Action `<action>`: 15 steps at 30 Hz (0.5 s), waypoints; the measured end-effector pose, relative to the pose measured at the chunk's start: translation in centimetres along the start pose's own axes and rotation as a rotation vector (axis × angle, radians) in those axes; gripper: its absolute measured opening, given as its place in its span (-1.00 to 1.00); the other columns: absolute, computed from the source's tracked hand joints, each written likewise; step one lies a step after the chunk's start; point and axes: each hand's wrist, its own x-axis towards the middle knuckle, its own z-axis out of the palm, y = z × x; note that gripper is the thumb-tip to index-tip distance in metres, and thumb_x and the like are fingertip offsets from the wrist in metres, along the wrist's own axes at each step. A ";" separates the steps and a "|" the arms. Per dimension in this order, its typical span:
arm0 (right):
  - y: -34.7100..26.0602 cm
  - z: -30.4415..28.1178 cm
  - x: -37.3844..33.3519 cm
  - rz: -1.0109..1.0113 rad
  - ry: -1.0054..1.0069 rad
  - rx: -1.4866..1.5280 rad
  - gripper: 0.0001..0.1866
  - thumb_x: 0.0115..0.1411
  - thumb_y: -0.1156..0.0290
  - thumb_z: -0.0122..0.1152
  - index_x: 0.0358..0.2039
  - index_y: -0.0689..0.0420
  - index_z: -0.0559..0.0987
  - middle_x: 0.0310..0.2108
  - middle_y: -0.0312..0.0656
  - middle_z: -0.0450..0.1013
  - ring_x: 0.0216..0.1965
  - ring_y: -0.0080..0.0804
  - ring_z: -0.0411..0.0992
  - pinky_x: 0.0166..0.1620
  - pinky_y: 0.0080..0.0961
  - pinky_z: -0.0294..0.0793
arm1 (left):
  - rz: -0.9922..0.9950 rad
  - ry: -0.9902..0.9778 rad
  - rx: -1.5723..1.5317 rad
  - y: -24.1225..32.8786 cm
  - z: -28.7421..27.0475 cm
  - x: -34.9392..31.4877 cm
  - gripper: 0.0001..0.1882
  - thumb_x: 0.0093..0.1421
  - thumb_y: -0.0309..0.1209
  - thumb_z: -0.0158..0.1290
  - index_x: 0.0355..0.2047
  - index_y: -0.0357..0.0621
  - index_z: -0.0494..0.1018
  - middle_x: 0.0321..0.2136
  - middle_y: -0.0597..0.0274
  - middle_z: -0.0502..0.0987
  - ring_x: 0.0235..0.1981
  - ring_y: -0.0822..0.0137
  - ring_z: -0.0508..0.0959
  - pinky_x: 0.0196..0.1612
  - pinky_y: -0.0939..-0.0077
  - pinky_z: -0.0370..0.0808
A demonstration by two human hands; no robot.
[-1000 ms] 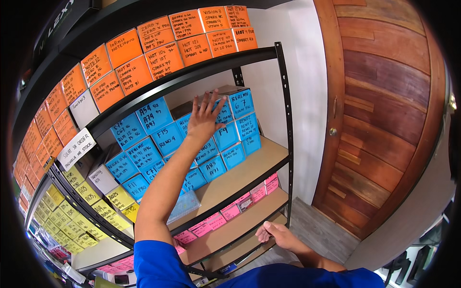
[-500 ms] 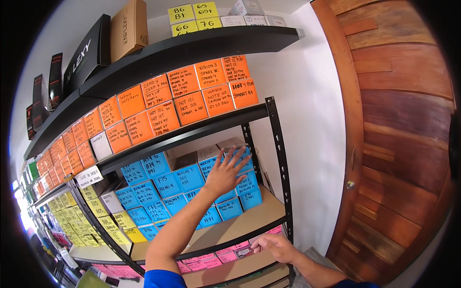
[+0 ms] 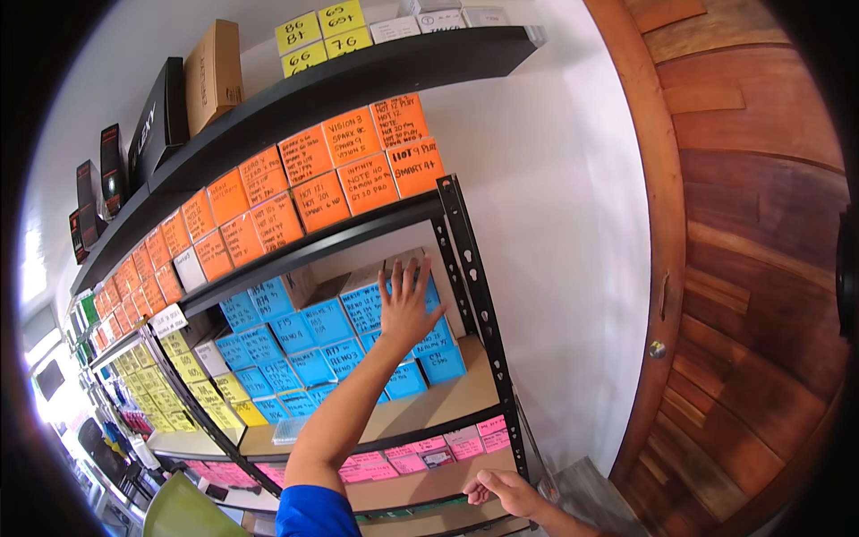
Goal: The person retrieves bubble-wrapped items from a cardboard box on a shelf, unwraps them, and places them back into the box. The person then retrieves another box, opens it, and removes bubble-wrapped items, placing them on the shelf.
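My left hand [image 3: 407, 306] is raised over the right end of a stack of blue-fronted boxes [image 3: 324, 324], its fingers spread and pointing up. It covers part of the top rows; whether the palm touches them I cannot tell. The boxes carry black handwriting and stand in several rows on a tan shelf board [image 3: 447, 387]. Lower down, my right hand [image 3: 499, 492] hangs in front of the shelves, fingers curled in loosely with nothing visible in them. Pink-fronted boxes [image 3: 407, 460] line the shelf behind and above it.
Orange-fronted boxes [image 3: 320, 199] fill the level above, under a black wall shelf [image 3: 340, 76]. A black slotted post [image 3: 479, 304] bounds the rack's right side. Yellow boxes [image 3: 183, 369] stand further left. A green chair back [image 3: 186, 510] is at lower left, a wooden door [image 3: 752, 268] at right.
The view has shifted, so the rack's right post sits further left and more of the floor shows. My left hand stays spread at the blue boxes; my right hand sits slightly lower, still curled.
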 end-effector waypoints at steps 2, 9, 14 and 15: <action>-0.3 0.0 -0.1 -0.004 -0.015 0.031 -0.48 0.54 0.06 -0.18 -0.10 0.29 0.58 -0.31 -0.22 0.54 -0.25 -0.54 0.47 -0.11 -0.56 0.45 | -0.070 0.022 0.016 1.1 0.4 0.3 0.15 0.10 0.18 0.21 0.52 0.03 -0.13 0.33 0.12 0.20 0.38 -0.05 0.14 0.43 -0.34 -0.19; -0.6 -0.3 -1.0 0.031 -0.010 0.063 -0.48 0.54 0.07 -0.18 -0.11 0.31 0.57 -0.31 -0.21 0.54 -0.23 -0.54 0.48 -0.08 -0.56 0.48 | -0.191 0.003 -0.072 0.8 0.9 1.0 0.30 -0.01 0.21 0.31 0.52 0.09 -0.25 0.32 0.06 0.17 0.39 -0.06 0.12 0.42 -0.35 -0.19; -1.1 -0.5 -1.7 0.066 0.018 0.044 -0.49 0.55 0.08 -0.19 -0.11 0.29 0.57 -0.31 -0.22 0.53 -0.23 -0.55 0.48 -0.08 -0.56 0.48 | -0.181 0.036 -0.248 -0.9 -2.6 0.0 0.13 0.15 0.21 0.19 0.52 0.07 -0.16 0.41 0.04 0.08 0.46 -0.04 0.01 0.49 -0.10 -0.17; -0.8 -0.9 -1.8 0.069 0.021 0.045 -0.49 0.55 0.08 -0.19 -0.11 0.29 0.57 -0.31 -0.22 0.53 -0.24 -0.55 0.48 -0.08 -0.56 0.49 | -0.073 0.007 -0.131 -0.8 -2.2 -0.5 0.06 0.20 0.19 0.14 0.51 0.08 -0.13 0.44 0.07 0.04 0.48 -0.03 -0.02 0.49 -0.08 -0.16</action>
